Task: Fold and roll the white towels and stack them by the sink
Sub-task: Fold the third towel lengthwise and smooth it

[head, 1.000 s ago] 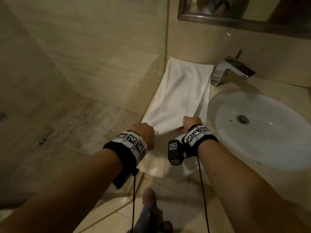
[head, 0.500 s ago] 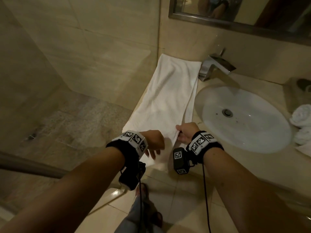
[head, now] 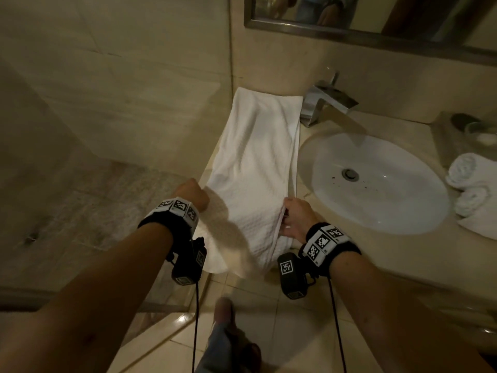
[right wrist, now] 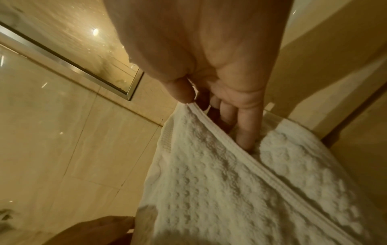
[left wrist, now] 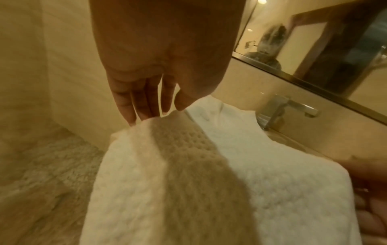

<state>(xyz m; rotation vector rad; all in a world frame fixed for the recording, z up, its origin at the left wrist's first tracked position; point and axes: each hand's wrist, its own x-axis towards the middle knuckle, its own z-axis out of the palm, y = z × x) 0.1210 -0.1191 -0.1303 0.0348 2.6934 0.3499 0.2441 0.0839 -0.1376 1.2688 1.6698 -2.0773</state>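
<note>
A white waffle-weave towel (head: pixel 255 162) lies folded lengthwise on the counter (head: pixel 403 251) left of the sink (head: pixel 376 181), its near end hanging over the front edge. My left hand (head: pixel 197 195) is at the towel's left edge; in the left wrist view its fingertips (left wrist: pixel 144 116) and thumb pinch a raised bit of the towel (left wrist: pixel 188 165). My right hand (head: pixel 286 214) holds the right edge. In the right wrist view the thumb and forefinger pinch the hem (right wrist: pixel 220 137), with the other fingers (right wrist: pixel 245 132) tucked under the top layer. Two rolled white towels (head: pixel 465 173) lie right of the sink.
A chrome faucet (head: pixel 328 103) stands behind the sink, beside the towel's far end. A mirror (head: pixel 376 25) hangs above. A small tray with a glass (head: pixel 478 130) sits at the back right. A tiled wall and shower floor are at the left.
Both hands left the towel's near end and moved apart to its long sides. The left hand, loose half a second ago, now pinches the left edge. The near end now hangs over the counter's edge.
</note>
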